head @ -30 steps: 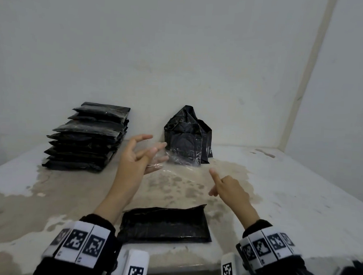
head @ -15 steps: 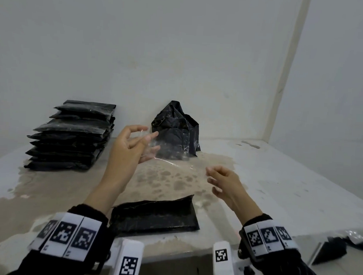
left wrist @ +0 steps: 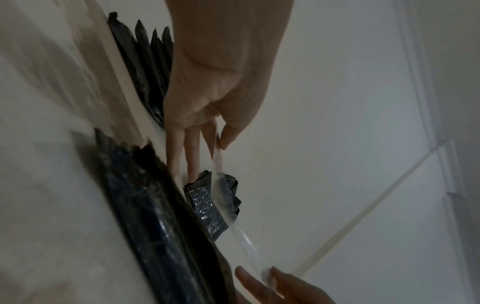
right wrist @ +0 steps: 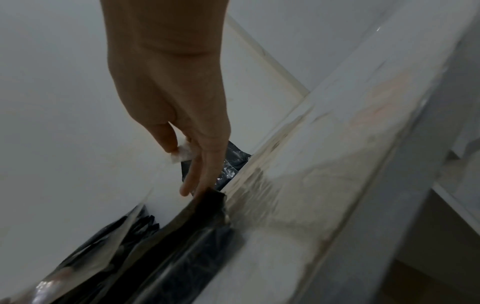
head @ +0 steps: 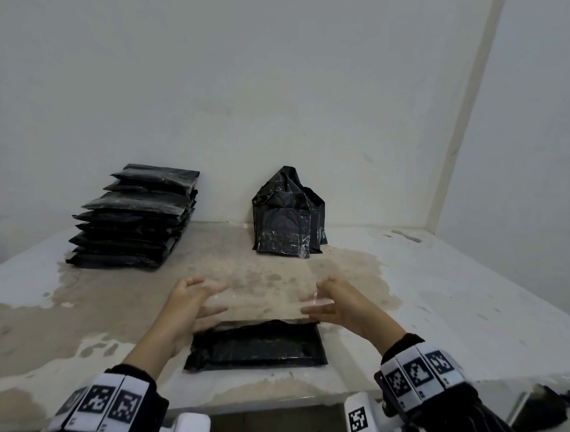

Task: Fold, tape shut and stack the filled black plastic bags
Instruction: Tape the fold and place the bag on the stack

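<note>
A stained white table (head: 439, 292) stands against a bare wall. Your left hand (head: 188, 305) and right hand (head: 341, 304) each pinch one end of a clear tape (head: 265, 294) strip, stretched just above the far edge of the folded bag (head: 259, 347) near you. The stack (head: 136, 220) waits far left, unfolded bags (head: 288, 222) behind. If the tape sags or twists, it could stick to itself or land crooked, leaving the fold unsealed.
</note>
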